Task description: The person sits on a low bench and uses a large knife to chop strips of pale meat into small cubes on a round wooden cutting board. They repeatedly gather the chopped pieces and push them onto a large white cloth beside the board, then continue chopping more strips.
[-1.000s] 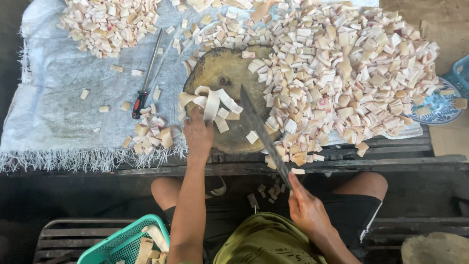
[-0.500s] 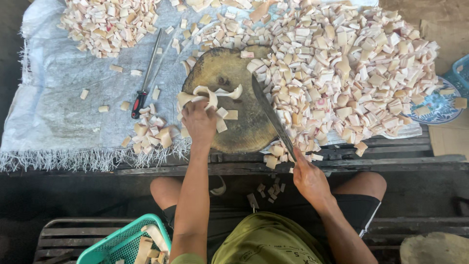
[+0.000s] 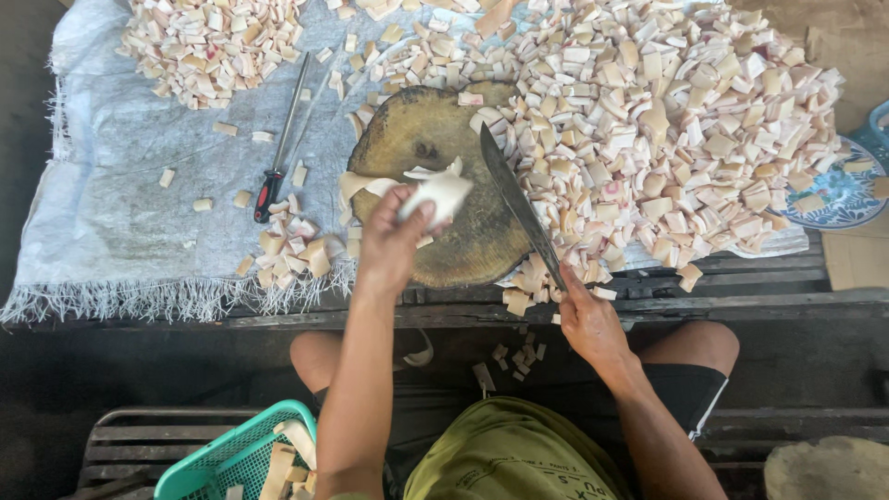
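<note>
My left hand [image 3: 394,243] grips a bunch of pale, curved strips [image 3: 435,190] and holds them lifted over the round wooden chopping block [image 3: 463,241]. A long knife [image 3: 519,202] is in my right hand [image 3: 588,319], which is closed on the handle at the block's near right edge. The blade points away from me across the block's right side. A big heap of pale cut chunks [image 3: 667,130] lies to the right of the block, touching it.
A grey woven sheet [image 3: 120,185] covers the bench. On it lie a sharpening steel with a red and black handle [image 3: 281,139], a smaller heap of chunks [image 3: 204,46] and scattered pieces [image 3: 292,250]. A green basket [image 3: 222,458] sits near left; a patterned plate [image 3: 838,190] far right.
My left hand gathered the strips off the block and lifted them up. The knife swung right, off the block's middle, and now lies along its right side.
</note>
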